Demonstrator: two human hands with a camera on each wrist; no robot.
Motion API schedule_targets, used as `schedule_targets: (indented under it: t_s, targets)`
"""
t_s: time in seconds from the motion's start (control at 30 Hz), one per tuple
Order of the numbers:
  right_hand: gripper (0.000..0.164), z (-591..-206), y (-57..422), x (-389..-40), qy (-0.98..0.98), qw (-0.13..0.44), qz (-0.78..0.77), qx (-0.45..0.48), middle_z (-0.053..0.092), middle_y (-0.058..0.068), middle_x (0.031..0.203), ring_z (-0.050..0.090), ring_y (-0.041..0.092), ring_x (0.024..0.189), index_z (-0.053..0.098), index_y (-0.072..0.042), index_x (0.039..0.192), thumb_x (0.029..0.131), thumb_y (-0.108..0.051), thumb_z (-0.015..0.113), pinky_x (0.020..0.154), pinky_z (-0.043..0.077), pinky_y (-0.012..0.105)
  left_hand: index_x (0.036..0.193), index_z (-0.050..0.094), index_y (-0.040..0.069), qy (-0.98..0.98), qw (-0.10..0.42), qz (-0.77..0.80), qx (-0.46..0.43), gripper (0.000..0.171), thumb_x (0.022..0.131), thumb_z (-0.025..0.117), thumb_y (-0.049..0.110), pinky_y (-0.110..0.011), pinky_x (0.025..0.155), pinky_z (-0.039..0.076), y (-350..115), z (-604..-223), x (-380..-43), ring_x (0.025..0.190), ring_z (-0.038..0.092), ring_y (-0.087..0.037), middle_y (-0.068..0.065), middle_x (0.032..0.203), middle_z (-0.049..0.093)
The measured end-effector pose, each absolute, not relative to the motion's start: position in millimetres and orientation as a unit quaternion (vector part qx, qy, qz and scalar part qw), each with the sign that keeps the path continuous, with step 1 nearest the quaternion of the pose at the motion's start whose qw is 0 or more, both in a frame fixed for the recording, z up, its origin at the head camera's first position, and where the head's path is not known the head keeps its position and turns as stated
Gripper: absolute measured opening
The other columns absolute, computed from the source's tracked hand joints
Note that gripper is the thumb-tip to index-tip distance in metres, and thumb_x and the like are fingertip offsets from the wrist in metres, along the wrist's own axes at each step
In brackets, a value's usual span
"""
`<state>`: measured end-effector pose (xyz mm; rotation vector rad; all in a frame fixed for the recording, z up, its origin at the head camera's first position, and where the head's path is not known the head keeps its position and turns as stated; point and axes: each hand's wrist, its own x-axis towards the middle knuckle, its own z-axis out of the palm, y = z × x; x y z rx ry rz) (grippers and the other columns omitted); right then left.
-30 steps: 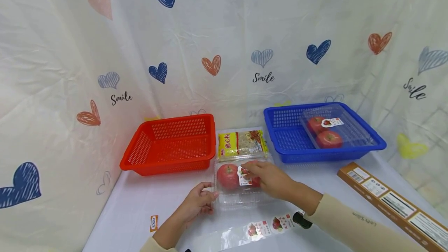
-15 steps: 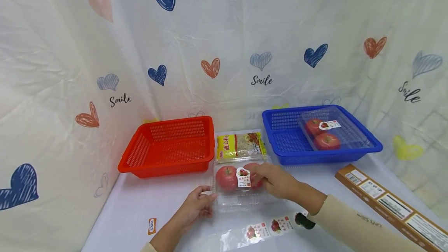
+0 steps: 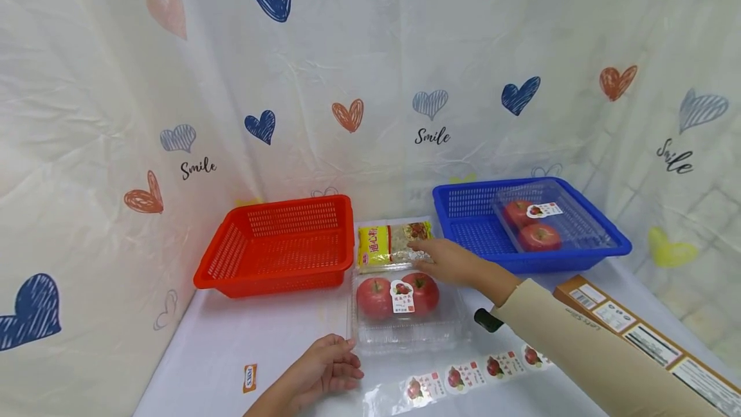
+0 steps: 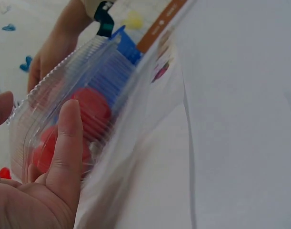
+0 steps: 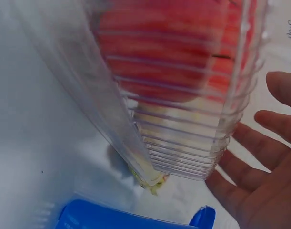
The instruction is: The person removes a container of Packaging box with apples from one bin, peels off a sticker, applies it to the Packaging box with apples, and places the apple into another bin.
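A clear plastic clamshell box (image 3: pixel 399 334) with two red apples (image 3: pixel 374 299) lies in the middle of the table in the head view. On its lid sits a white apple-print label (image 3: pixel 402 298). My left hand (image 3: pixel 324 370) is by the box's front left corner, fingers relaxed. In the left wrist view its index finger (image 4: pixel 66 152) extends straight in front of the box. My right hand (image 3: pixel 454 266) reaches over the box's far right side, overlapping the macaroni bag (image 3: pixel 374 246). Its spread fingers (image 5: pixel 259 148) are right beside the box's ribbed wall in the right wrist view, holding nothing.
At the back left stands a red basket (image 3: pixel 274 282). A blue basket (image 3: pixel 475 233) at the back right holds another labelled apple box (image 3: pixel 579 224). A strip of labels (image 3: pixel 428 389) lies in front, a small orange packet (image 3: pixel 249 378) at left, and a long brown carton (image 3: pixel 619 320) at right.
My right hand has lifted off the label and moved back and right, toward the macaroni bag. My left hand has drawn away from the box's left edge toward the front.
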<state>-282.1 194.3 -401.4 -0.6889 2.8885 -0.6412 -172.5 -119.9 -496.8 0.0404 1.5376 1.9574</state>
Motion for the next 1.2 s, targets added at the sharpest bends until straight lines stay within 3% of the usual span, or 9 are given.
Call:
schedule_targets:
  t_s: [0.23, 0.43, 0.6, 0.9, 1.07, 1.2]
  targets:
    - [0.054, -413.1, 189.3, -295.0, 0.95, 0.115, -0.205, -0.206, 0.057, 0.008, 0.133, 0.048, 0.03, 0.127, 0.048, -0.014, 0.143, 0.098, -0.04, 0.056, 0.102, 0.04, 0.054, 0.101, 0.057, 0.009, 0.555, 0.381, 0.738, 0.054, 0.017, 0.096, 0.061, 0.025, -0.04, 0.083, 0.054, -117.6, -498.7, -169.9, 0.099, 0.068, -0.027, -0.021, 0.111, 0.067]
    - [0.054, -422.2, 185.5, -296.2, 0.952, 0.118, -0.184, -0.215, 0.056, 0.009, 0.134, 0.048, 0.031, 0.127, 0.05, -0.011, 0.142, 0.098, -0.043, 0.054, 0.104, 0.038, 0.054, 0.113, 0.064, 0.002, 0.546, 0.386, 0.742, 0.056, 0.028, 0.095, 0.064, 0.024, -0.041, 0.088, 0.052, -112.4, -497.2, -170.8, 0.107, 0.065, -0.026, -0.02, 0.125, 0.061]
    - [0.056, -424.7, 184.7, -296.2, 0.955, 0.118, -0.17, -0.212, 0.055, 0.008, 0.135, 0.048, 0.028, 0.126, 0.049, -0.011, 0.143, 0.098, -0.044, 0.052, 0.105, 0.037, 0.051, 0.118, 0.062, 0.0, 0.536, 0.385, 0.751, 0.042, 0.034, 0.094, 0.065, 0.024, -0.042, 0.089, 0.052, -111.4, -495.2, -172.6, 0.11, 0.063, -0.029, -0.021, 0.127, 0.06]
    - [0.06, -422.4, 190.7, -278.9, 0.965, 0.127, -0.151, -0.17, 0.047, 0.019, 0.14, 0.044, 0.039, 0.128, 0.048, -0.011, 0.143, 0.097, -0.05, 0.051, 0.099, 0.041, 0.059, 0.115, 0.05, 0.003, 0.514, 0.338, 0.788, 0.041, 0.031, 0.096, 0.061, 0.024, -0.052, 0.092, 0.048, -113.6, -489.7, -177.0, 0.115, 0.057, -0.042, -0.028, 0.131, 0.054]
    - [0.064, -421.9, 197.1, -267.9, 0.965, 0.125, -0.168, -0.159, 0.043, 0.02, 0.144, 0.039, 0.041, 0.133, 0.043, -0.014, 0.147, 0.097, -0.052, 0.05, 0.1, 0.037, 0.062, 0.113, 0.048, 0.003, 0.507, 0.333, 0.794, 0.052, 0.029, 0.096, 0.06, 0.023, -0.052, 0.092, 0.048, -110.7, -486.5, -177.2, 0.115, 0.057, -0.043, -0.029, 0.13, 0.054]
    - [0.065, -421.8, 201.8, -260.4, 0.959, 0.122, -0.191, -0.168, 0.048, 0.018, 0.141, 0.041, 0.04, 0.132, 0.041, -0.01, 0.148, 0.097, -0.05, 0.051, 0.101, 0.037, 0.061, 0.109, 0.048, 0.006, 0.512, 0.323, 0.794, 0.052, 0.025, 0.095, 0.06, 0.022, -0.053, 0.092, 0.048, -107.5, -482.1, -177.2, 0.116, 0.056, -0.044, -0.027, 0.128, 0.056]
